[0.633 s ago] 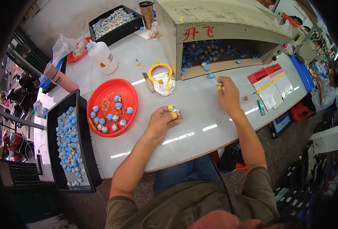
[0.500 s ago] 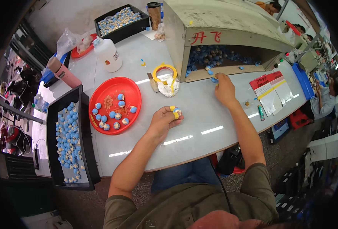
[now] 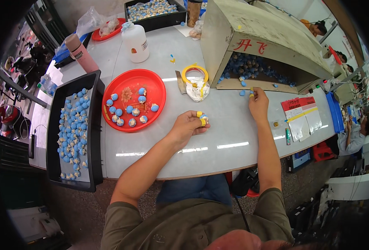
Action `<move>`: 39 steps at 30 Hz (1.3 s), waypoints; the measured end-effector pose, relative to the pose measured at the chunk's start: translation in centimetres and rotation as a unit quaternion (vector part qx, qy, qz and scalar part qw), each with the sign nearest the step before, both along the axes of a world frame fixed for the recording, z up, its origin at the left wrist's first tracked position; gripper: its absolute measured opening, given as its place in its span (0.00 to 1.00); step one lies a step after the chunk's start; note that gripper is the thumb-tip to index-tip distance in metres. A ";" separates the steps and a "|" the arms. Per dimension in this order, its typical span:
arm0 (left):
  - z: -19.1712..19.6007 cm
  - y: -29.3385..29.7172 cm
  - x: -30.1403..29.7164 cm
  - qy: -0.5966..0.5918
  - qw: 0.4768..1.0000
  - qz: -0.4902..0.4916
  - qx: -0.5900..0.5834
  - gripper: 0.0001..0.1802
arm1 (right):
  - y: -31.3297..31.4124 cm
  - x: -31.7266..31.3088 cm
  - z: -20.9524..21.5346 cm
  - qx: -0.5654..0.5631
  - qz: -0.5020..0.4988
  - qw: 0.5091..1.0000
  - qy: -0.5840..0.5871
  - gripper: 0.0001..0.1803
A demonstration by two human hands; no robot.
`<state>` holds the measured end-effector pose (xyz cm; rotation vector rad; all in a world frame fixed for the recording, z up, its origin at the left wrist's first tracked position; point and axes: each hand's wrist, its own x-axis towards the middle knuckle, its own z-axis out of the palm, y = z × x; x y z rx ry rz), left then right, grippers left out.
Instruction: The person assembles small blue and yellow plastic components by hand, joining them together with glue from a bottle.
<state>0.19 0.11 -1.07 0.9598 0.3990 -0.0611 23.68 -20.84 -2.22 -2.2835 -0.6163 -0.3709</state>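
Observation:
My left hand (image 3: 186, 127), with yellow tape wrapped on its fingertips, is closed on a small blue-and-cream figure piece (image 3: 204, 119) above the middle of the table. My right hand (image 3: 259, 105) is in front of the grey box's opening, its fingers drawn together; anything between them is too small to make out. Just left of those fingers lies a loose blue piece (image 3: 243, 93) on the table. Farther in, the grey box (image 3: 226, 62) holds a heap of blue pieces (image 3: 251, 66). A red round tray (image 3: 151, 114) to the left carries several blue-and-cream pieces.
A black bin (image 3: 96, 137) of blue pieces stands at far left, another black bin (image 3: 163, 21) at the back. Around the table are a white bottle (image 3: 135, 43), pink flask (image 3: 83, 58), yellow tape roll (image 3: 195, 74), red-and-white card (image 3: 300, 109) and green tube (image 3: 287, 136). Another person sits far right.
The whole view has shifted. My right hand has drawn slightly away from the box opening, and a blue piece now shows beside its fingers. My left hand still holds its figure piece.

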 end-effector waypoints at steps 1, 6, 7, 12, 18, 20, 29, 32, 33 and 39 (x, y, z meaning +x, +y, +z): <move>-0.2 0.1 -0.2 0.003 1.000 0.005 0.000 0.17 | 0.5 -0.8 0.9 0.001 0.006 1.000 0.002 0.18; -0.1 0.2 -0.7 0.006 1.000 0.029 -0.004 0.17 | 2.0 -7.0 5.4 0.298 0.225 0.853 0.364 0.14; 0.0 -0.1 -0.4 0.000 0.999 0.045 -0.015 0.16 | 2.6 -8.2 5.7 0.299 0.230 0.851 0.367 0.14; -0.6 0.0 -0.1 -0.043 0.992 0.106 -0.050 0.15 | 5.7 -11.3 5.0 0.199 0.292 0.853 0.384 0.17; -1.0 0.4 -0.2 -0.039 0.987 0.137 -0.076 0.15 | 8.2 -13.3 3.2 0.256 0.301 0.819 0.416 0.17; -0.8 0.2 -0.1 -0.034 0.989 0.129 -0.060 0.15 | 8.2 -13.5 2.1 0.269 0.278 0.820 0.421 0.16; -0.6 0.2 -0.2 -0.037 0.993 0.102 -0.040 0.14 | 7.9 -12.7 0.6 0.218 0.321 0.884 0.260 0.15; -0.5 0.7 -0.2 -0.034 0.985 0.094 -0.139 0.12 | 7.6 -12.2 1.0 0.232 0.320 0.873 0.285 0.15; -0.5 0.8 -0.1 -0.033 0.986 0.092 -0.138 0.12 | 7.5 -11.9 1.0 0.234 0.318 0.874 0.285 0.15; -0.4 0.6 0.0 -0.038 0.989 0.077 -0.118 0.13 | 6.9 -11.1 1.2 0.208 0.336 0.858 0.328 0.15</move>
